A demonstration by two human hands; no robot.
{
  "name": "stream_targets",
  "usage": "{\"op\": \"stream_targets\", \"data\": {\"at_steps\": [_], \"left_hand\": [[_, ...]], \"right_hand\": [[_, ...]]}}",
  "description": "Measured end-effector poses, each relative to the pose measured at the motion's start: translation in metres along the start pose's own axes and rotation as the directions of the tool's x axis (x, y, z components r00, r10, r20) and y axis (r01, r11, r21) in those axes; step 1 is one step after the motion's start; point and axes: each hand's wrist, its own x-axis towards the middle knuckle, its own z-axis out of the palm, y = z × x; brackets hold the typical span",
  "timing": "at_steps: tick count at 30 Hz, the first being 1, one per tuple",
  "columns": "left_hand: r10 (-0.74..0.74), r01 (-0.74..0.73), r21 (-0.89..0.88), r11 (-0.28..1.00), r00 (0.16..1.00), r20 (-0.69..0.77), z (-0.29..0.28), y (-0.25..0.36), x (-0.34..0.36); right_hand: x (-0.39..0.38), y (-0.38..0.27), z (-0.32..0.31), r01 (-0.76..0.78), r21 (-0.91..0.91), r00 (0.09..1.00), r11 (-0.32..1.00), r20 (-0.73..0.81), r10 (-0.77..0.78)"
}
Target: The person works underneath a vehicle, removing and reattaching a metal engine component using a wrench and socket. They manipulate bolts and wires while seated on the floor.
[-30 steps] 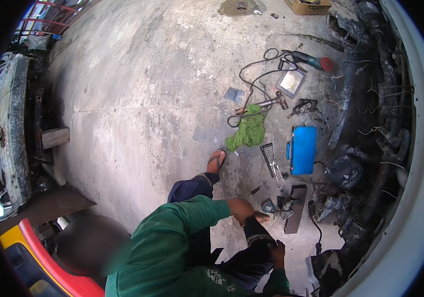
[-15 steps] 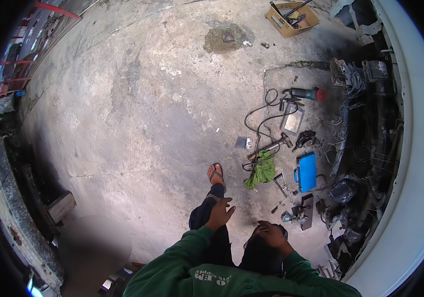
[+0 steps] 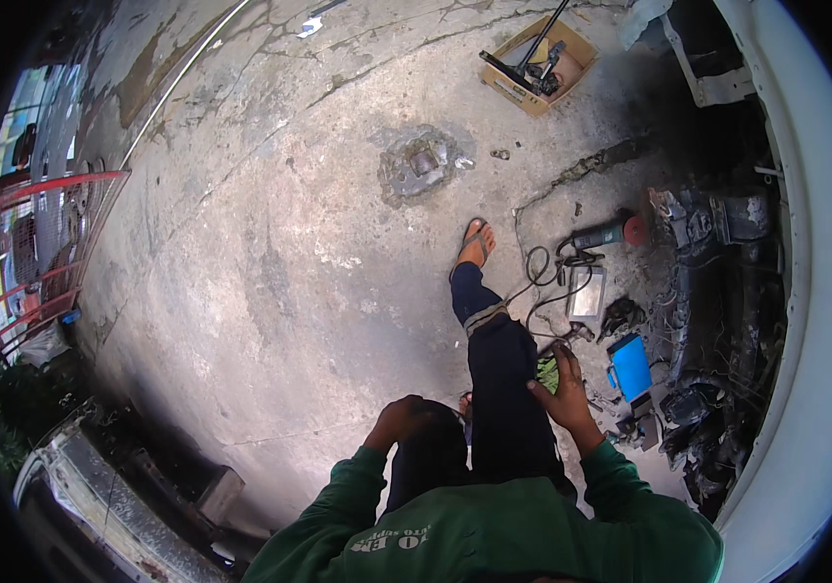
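Observation:
Close to my left thigh is my left hand (image 3: 398, 420), its fingers dark and partly lost against the trousers; I see nothing held in it. My right hand (image 3: 563, 394) hangs beside my right thigh with fingers apart and nothing in them. Beneath it on the floor, a green cloth (image 3: 548, 373) shows partly. To its right lies a blue case (image 3: 630, 366). Farther ahead are an angle grinder (image 3: 598, 236) with a red disc and black cord, a grey rectangular tray-like piece (image 3: 586, 293) and a hammer (image 3: 579, 332).
A cardboard box (image 3: 571, 73) of dark parts stands far ahead. Along the right run greasy vehicle parts (image 3: 697, 291) under a white body panel (image 3: 814, 291). A red-framed mesh rack (image 3: 61, 233) and an old vehicle body piece (image 3: 110, 496) stand at left. The concrete floor has a patched hollow (image 3: 423, 163).
I have stepped forward: my right foot is now in front instead of the left. My left hand has swung back to the thigh, my right hand forward over the green cloth.

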Motion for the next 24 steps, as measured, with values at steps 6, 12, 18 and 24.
{"op": "stream_targets", "data": {"at_steps": [6, 12, 18, 24], "left_hand": [[-0.046, 0.008, -0.189, 0.982, 0.980, -0.196, -0.141, 0.102, 0.140], [0.122, -0.121, -0.166, 0.979, 0.992, -0.001, -0.226, 0.195, 0.271], [0.173, -0.191, 0.062, 0.980, 0.960, 0.218, -0.282, 0.234, 0.421], [0.115, -0.404, 0.363, 0.839, 0.786, 0.608, -0.372, 0.286, 0.494]], "right_hand": [[0.141, -0.028, 0.029, -0.101, 0.009, 0.958, 0.995, 0.270, 0.095], [0.232, -0.037, 0.007, -0.134, 0.034, 0.937, 0.990, 0.331, 0.115], [0.501, -0.053, -0.061, -0.197, 0.236, 0.964, 0.952, -0.133, 0.232], [0.788, 0.026, -0.086, -0.327, 0.237, 0.753, 0.915, -0.520, 0.403]]}}
